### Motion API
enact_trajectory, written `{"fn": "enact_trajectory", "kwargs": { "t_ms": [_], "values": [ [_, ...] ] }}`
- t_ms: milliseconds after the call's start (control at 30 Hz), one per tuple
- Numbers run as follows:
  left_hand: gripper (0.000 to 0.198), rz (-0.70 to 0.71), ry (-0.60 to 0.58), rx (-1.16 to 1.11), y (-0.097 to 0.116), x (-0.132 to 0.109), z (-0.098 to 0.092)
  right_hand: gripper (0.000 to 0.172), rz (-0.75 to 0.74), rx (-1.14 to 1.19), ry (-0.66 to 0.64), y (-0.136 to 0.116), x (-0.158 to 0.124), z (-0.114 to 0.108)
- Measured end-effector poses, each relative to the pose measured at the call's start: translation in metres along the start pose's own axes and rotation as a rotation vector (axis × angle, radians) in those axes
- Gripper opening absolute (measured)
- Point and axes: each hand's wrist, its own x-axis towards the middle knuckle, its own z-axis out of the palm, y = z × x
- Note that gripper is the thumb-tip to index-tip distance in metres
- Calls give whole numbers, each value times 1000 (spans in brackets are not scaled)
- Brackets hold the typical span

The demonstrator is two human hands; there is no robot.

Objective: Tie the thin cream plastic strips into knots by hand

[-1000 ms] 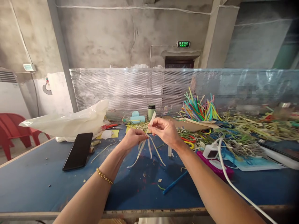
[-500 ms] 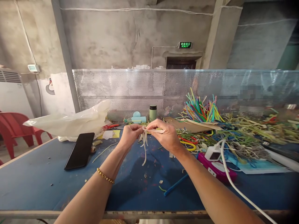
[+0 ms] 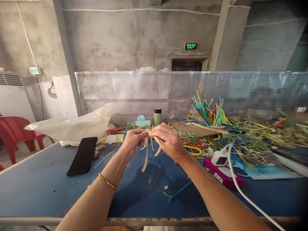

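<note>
Several narrow off-white strips [image 3: 145,159] hang down from between my two hands, above the middle of the blue table. My left hand [image 3: 132,140] pinches them at their upper end, thumb and forefinger pressed together. Close against it, my right hand [image 3: 167,138] has its fingers closed on the same strips, and one strip end hangs below its palm. The fingertips of both hands almost meet, so how the strips join there is hidden.
A black phone [image 3: 82,156] and plastic bag [image 3: 72,126] lie left. A green bottle [image 3: 157,117] stands behind my hands. Right are coloured strips [image 3: 209,112], a purple power strip [image 3: 223,175] with a white cable [image 3: 243,194], and a blue stick [image 3: 181,191].
My right fingers have curled further over the strips. The strip end that pointed right now hangs downward, and the long hanging strip has swung slightly left.
</note>
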Motion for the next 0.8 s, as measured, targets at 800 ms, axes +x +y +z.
{"fn": "enact_trajectory", "kwargs": {
  "t_ms": [800],
  "values": [
    [19, -92, -191, -89, 9, -4, -1, 17, 63, 97, 117, 4, 1, 0]
  ]
}}
